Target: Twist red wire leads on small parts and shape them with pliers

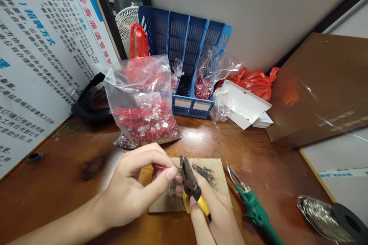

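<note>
My left hand pinches a thin red wire between thumb and forefinger, over a stained piece of cardboard. Wrapped in my right hand are pliers with dark jaws and yellow-and-black handles. Their jaws point up and away, right beside the left fingertips, at the wire's end. A small part may sit at that end, but it is too small to make out. To the right of the cardboard lies a green soldering gun with a metal tip.
A clear plastic bag of red-wired parts stands behind my hands. Behind it is a blue divided file rack with more bags. A white box, red bags, a brown carton and a solder wire spool fill the right side.
</note>
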A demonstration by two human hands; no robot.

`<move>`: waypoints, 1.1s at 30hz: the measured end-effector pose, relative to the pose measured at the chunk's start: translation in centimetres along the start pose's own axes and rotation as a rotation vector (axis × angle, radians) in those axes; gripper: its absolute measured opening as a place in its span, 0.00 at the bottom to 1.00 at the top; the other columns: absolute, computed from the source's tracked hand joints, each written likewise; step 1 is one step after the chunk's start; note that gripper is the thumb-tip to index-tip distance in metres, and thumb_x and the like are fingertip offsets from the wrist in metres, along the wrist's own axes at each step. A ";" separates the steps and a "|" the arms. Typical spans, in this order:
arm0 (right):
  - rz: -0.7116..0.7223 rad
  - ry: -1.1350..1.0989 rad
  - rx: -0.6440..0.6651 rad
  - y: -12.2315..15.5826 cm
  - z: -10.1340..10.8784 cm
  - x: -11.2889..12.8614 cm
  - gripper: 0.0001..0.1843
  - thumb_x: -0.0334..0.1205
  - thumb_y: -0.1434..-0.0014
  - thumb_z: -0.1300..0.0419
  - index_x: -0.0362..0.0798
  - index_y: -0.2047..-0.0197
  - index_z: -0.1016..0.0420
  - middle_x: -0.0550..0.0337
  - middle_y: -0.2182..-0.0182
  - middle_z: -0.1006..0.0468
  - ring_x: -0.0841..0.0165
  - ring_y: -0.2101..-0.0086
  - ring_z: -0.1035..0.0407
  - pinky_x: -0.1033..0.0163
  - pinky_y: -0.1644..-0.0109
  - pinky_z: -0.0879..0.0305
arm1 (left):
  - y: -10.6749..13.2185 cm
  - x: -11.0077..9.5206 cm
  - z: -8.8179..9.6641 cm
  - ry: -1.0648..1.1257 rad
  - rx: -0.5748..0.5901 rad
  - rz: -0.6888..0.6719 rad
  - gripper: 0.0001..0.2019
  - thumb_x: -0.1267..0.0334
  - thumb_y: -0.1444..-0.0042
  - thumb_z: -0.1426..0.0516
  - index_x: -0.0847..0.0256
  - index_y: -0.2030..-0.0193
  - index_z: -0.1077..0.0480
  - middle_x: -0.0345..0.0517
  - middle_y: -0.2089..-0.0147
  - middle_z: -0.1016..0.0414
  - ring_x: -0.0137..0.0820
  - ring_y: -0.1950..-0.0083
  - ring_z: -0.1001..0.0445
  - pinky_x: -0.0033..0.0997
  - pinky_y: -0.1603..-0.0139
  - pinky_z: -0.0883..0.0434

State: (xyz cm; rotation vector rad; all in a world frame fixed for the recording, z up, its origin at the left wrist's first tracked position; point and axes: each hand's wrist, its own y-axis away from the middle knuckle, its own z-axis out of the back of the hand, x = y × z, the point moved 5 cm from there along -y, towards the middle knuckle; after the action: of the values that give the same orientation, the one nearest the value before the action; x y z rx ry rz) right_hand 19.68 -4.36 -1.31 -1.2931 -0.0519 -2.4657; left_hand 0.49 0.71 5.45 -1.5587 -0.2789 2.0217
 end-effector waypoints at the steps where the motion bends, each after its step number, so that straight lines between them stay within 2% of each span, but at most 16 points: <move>1: 0.007 -0.006 0.008 0.0 0.0 0.0 0.43 0.21 0.41 0.46 0.54 0.24 0.34 0.58 0.32 0.26 0.63 0.35 0.27 0.60 0.30 0.31 | 0.0 0.1 -0.1 -0.001 0.005 0.000 0.08 0.76 0.34 0.40 0.57 0.60 0.23 0.37 0.65 0.22 0.24 0.66 0.26 0.22 0.64 0.29; 5: 0.034 -0.050 0.004 0.0 -0.3 0.1 0.43 0.21 0.41 0.47 0.53 0.24 0.34 0.57 0.32 0.26 0.61 0.35 0.28 0.57 0.29 0.32 | 0.1 0.2 -0.2 -0.001 0.015 0.007 0.08 0.75 0.34 0.40 0.57 0.59 0.23 0.37 0.64 0.21 0.25 0.65 0.25 0.23 0.63 0.28; 9: 0.000 -0.092 -0.112 0.2 -0.5 0.3 0.39 0.24 0.40 0.45 0.53 0.27 0.30 0.58 0.35 0.22 0.60 0.36 0.26 0.55 0.30 0.30 | 0.1 0.2 -0.4 -0.004 0.026 0.002 0.08 0.76 0.35 0.40 0.58 0.60 0.24 0.39 0.65 0.21 0.25 0.66 0.25 0.23 0.64 0.28; 14: -0.034 -0.102 -0.167 0.4 -0.7 0.3 0.34 0.28 0.37 0.44 0.56 0.29 0.27 0.60 0.37 0.20 0.62 0.39 0.23 0.59 0.31 0.29 | -0.1 0.0 -0.6 -0.007 0.068 -0.031 0.10 0.79 0.37 0.40 0.59 0.60 0.25 0.39 0.64 0.20 0.26 0.65 0.24 0.24 0.62 0.27; 18: -0.056 -0.121 -0.157 0.3 -0.5 0.4 0.31 0.29 0.36 0.44 0.53 0.31 0.25 0.57 0.38 0.19 0.60 0.40 0.23 0.59 0.32 0.28 | -0.1 -0.2 -0.6 -0.017 0.068 -0.056 0.10 0.79 0.37 0.40 0.59 0.60 0.25 0.38 0.64 0.20 0.24 0.65 0.24 0.23 0.62 0.27; 22: -0.083 -0.180 -0.108 -0.1 -0.2 1.1 0.31 0.29 0.36 0.45 0.54 0.32 0.25 0.59 0.40 0.18 0.62 0.42 0.22 0.62 0.34 0.27 | 0.1 -0.1 -0.8 -0.008 0.067 -0.043 0.09 0.79 0.37 0.40 0.59 0.60 0.25 0.37 0.65 0.20 0.24 0.65 0.24 0.22 0.62 0.27; 27: -0.047 -0.218 -0.082 -0.3 0.0 1.4 0.30 0.29 0.36 0.45 0.53 0.32 0.26 0.57 0.42 0.17 0.62 0.44 0.20 0.64 0.38 0.25 | 0.3 0.3 -0.9 0.003 0.080 -0.031 0.10 0.79 0.37 0.40 0.59 0.60 0.25 0.37 0.63 0.19 0.24 0.64 0.24 0.24 0.61 0.27; 33: 0.019 -0.141 -0.133 0.1 -0.4 0.5 0.32 0.27 0.36 0.46 0.49 0.30 0.29 0.53 0.38 0.20 0.61 0.40 0.23 0.60 0.32 0.28 | 0.1 0.0 -1.0 -0.009 0.102 -0.042 0.09 0.78 0.36 0.40 0.60 0.60 0.24 0.39 0.64 0.18 0.26 0.64 0.23 0.25 0.61 0.25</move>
State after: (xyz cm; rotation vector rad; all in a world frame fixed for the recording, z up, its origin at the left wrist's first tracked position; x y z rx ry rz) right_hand 19.13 -4.69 -1.18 -1.5141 0.0908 -2.3933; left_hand 1.44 0.47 5.08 -1.4695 -0.2074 1.9799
